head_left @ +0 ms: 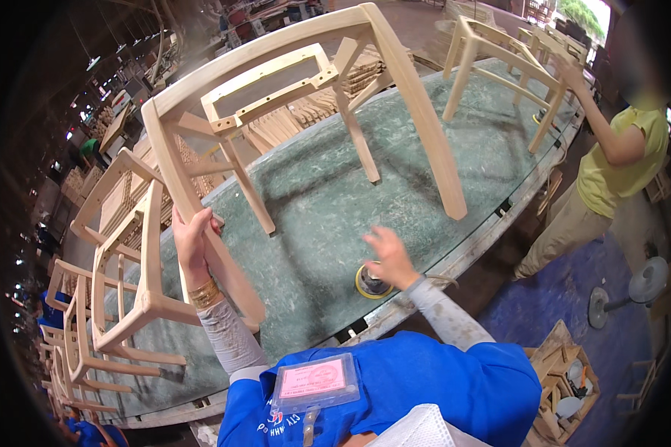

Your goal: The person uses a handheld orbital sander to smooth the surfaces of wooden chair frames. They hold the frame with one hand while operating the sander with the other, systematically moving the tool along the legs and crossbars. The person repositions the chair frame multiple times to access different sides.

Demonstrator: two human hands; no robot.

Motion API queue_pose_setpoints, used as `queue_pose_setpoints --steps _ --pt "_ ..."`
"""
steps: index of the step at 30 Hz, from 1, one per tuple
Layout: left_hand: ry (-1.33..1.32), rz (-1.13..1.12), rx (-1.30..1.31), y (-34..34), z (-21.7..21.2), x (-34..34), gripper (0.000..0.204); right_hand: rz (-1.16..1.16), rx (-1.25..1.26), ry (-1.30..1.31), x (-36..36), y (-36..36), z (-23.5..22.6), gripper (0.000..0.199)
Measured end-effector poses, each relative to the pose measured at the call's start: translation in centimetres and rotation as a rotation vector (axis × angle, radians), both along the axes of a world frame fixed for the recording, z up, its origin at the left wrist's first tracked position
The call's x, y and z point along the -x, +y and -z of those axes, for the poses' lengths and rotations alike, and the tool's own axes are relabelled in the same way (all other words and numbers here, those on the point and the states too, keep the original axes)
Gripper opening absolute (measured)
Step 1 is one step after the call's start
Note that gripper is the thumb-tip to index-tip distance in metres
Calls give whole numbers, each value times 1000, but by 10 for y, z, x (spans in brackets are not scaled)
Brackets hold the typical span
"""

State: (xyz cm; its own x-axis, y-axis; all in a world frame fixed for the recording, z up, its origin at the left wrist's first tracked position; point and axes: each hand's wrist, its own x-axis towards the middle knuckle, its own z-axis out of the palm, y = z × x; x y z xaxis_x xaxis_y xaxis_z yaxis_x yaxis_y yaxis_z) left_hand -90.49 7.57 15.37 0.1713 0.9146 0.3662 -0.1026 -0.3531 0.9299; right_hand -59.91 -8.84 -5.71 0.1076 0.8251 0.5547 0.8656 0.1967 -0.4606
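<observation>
A pale wooden chair frame (419,112) stands tilted on the green worktable in front of me. My left hand (194,238) is wrapped round one of its long posts at the near left. My right hand (389,257), slightly blurred, has its fingers apart and holds nothing. Just below that hand, a round sander with a yellow rim (367,284) sits near the table's front edge. The hand hides part of the sander, and I cannot tell whether they touch.
More chair frames (153,253) crowd the left end of the green table (320,261). At the right, a person in a yellow shirt (626,160) handles another frame (466,71). Stacked wooden pieces (291,123) lie beyond the table. A wooden box (555,380) and a fan (600,307) stand lower right.
</observation>
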Motion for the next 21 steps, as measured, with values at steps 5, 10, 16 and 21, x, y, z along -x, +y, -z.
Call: queue_pose_setpoints --steps 5,10,16,21 --pt "25 -37 20 -15 -1 -6 33 -138 786 -160 6 8 78 86" --pt "13 -78 45 -18 2 -2 36 -171 732 -208 7 6 78 80" --pt "15 -49 29 -21 -4 -4 34 -150 637 -123 -10 -3 98 76" --pt "30 -210 71 -12 11 -3 26 -72 654 150 -11 -2 65 78"
